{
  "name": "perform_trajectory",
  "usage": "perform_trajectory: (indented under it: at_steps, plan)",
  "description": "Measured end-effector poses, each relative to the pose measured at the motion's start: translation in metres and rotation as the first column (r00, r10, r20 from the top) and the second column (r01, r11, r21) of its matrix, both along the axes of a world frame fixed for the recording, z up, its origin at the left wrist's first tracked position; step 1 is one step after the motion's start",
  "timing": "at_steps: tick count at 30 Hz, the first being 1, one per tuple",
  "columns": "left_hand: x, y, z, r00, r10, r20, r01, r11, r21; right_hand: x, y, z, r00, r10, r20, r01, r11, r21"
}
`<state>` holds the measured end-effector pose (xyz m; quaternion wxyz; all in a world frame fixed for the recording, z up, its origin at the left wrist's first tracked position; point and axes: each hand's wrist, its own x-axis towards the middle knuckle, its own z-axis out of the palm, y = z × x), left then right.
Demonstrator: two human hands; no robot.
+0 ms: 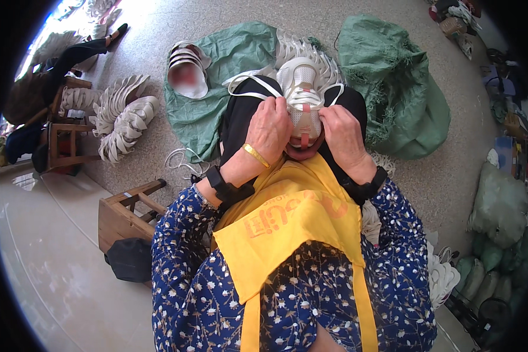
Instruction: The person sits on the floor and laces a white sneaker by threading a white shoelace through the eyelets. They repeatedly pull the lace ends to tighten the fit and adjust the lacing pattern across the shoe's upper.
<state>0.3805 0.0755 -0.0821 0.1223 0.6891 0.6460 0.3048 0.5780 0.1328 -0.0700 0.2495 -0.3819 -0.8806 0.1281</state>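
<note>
Between my knees a white mesh shoe upper (305,76) with pink tabs is held with its toe pointing away from me. White shoelace (252,78) runs across its eyelets and loops out on both sides over my dark trousers. My left hand (270,130) is closed in a pinch at the upper's left eyelet edge, where the lace runs in. At the right edge, my right hand (344,132) pinches the other side of the lace, fingertips together. The exact lace ends are hidden by my fingers. A yellow apron (287,217) covers my lap below the upper.
More white uppers (328,58) lie just beyond my knees, and a nested stack (188,64) rests on a green sheet (240,44). A bulging green sack (393,88) stands right. Left are a wooden stool (129,211), piled uppers (126,120) and another person's leg (79,56).
</note>
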Motion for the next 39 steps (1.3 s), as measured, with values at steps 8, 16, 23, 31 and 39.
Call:
perform_trajectory:
  at_steps: [8, 16, 23, 31, 39]
  plan:
    - [0.000, 0.014, -0.005, 0.994, 0.009, 0.109, -0.017, 0.997, 0.077, -0.002, 0.022, 0.001, 0.997, 0.034, 0.066, -0.038, 0.997, 0.061]
    - [0.002, 0.015, -0.004, 0.992, 0.032, 0.126, -0.040, 0.997, 0.059, -0.006, 0.024, 0.008, 0.996, 0.046, 0.074, -0.055, 0.989, 0.136]
    - [-0.001, 0.009, -0.007, 0.986, 0.056, 0.159, -0.067, 0.996, 0.060, -0.023, -0.022, 0.049, 0.935, 0.133, -0.329, -0.232, 0.931, -0.281]
    - [-0.005, 0.012, -0.005, 0.979, -0.004, 0.203, -0.012, 0.997, 0.078, -0.048, 0.011, 0.011, 0.994, 0.102, -0.043, -0.107, 0.987, -0.119]
    - [-0.003, 0.012, -0.005, 0.977, 0.009, 0.212, -0.019, 0.999, 0.045, -0.058, 0.012, 0.010, 0.988, 0.078, 0.137, -0.077, 0.997, -0.013]
